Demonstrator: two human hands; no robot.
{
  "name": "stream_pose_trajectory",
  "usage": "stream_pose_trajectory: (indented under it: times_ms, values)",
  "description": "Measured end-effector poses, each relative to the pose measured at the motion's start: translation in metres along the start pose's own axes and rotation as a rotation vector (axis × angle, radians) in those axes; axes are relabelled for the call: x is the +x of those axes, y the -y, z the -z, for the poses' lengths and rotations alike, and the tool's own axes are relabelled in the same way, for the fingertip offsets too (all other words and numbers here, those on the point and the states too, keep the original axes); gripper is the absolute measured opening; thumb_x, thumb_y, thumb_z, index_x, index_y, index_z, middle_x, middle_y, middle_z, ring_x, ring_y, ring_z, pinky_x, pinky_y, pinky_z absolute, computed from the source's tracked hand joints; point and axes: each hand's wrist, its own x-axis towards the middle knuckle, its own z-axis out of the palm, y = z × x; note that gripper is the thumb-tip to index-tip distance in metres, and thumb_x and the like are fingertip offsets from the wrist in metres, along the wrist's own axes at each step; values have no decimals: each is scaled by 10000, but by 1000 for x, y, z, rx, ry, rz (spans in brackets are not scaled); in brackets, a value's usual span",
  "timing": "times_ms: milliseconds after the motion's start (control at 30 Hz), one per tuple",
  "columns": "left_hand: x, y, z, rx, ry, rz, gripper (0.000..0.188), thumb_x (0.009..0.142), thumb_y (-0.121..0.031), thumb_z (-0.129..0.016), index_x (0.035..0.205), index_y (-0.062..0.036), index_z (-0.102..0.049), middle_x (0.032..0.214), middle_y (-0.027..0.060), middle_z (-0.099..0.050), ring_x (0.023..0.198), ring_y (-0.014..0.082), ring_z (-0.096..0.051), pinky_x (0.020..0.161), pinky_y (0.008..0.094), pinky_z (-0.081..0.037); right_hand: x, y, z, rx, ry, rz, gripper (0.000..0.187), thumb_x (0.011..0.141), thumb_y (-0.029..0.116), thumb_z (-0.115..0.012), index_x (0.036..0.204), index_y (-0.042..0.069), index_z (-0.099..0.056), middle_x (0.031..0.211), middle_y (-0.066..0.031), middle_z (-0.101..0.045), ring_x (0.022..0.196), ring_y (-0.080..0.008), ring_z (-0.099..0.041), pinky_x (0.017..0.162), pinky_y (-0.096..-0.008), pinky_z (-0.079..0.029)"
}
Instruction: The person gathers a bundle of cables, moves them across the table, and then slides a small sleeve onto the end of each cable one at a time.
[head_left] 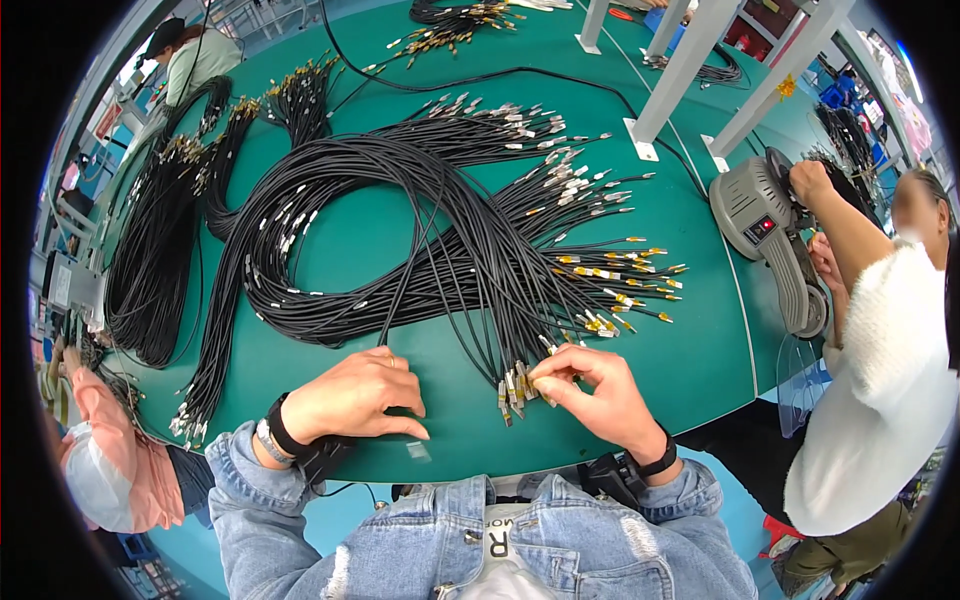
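My left hand (362, 396) is curled above the green table's near edge, thumb apart. A thin black cable (396, 300) runs down from the big coil and vanishes under its fingers, so its end is hidden. On the right, my right hand (592, 390) pinches thumb and forefinger at a cluster of cable connectors (512, 388), silver with yellowish sleeves. The piece between those fingertips is mostly covered. Behind both hands lies a large looped bundle of black cables (330, 160), its white- and yellow-tagged ends fanned to the right. A small clear scrap (418, 452) lies beside my left thumb.
More black cable bundles (155, 270) lie at the left and far side of the green table (640, 400). Grey posts (672, 90) rise at the back right. A co-worker's hand (812, 184) touches a grey machine (750, 215). Other people sit at the left.
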Motion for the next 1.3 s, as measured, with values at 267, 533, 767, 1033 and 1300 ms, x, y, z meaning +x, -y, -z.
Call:
stream_pose_trajectory:
  times_ms: [267,533,767,1033,1300]
  values:
    - [47,-2,-25,149,-363,49,145,745,-167,-705,858,-86,-664,822,43,-601,760,231,-580,673,338,-466,0,-12,-24,-638,-121,213,145,746,57,-726,835,0,-627,774,-58,-633,618,-126,-554,568,-256,-445]
    - [80,2,-25,224,-345,-129,152,724,-82,-660,876,-83,-651,833,4,-581,879,190,-566,714,327,-471,-4,-5,-20,-356,-222,-105,91,783,47,-659,834,-19,-625,713,-35,-635,561,-92,-531,544,-235,-433]
    - [89,11,-19,258,-358,-268,164,699,-81,-636,862,-83,-649,849,3,-591,884,184,-561,787,322,-451,5,-9,-8,-68,-108,-347,134,868,63,-554,873,-38,-641,704,-13,-626,593,-40,-517,542,-208,-418]
    - [89,11,-21,297,-356,-250,134,699,-105,-627,832,-88,-636,843,-1,-592,866,175,-560,801,319,-441,13,2,-4,4,-22,-390,181,920,109,-540,843,-21,-639,691,-14,-611,600,-43,-511,548,-205,-409]
    - [87,9,-20,315,-397,-239,119,699,-128,-634,815,-101,-625,804,-21,-581,847,167,-554,804,325,-435,10,-3,-5,24,-40,-376,205,923,159,-571,797,7,-625,667,22,-576,593,-30,-484,539,-193,-384]
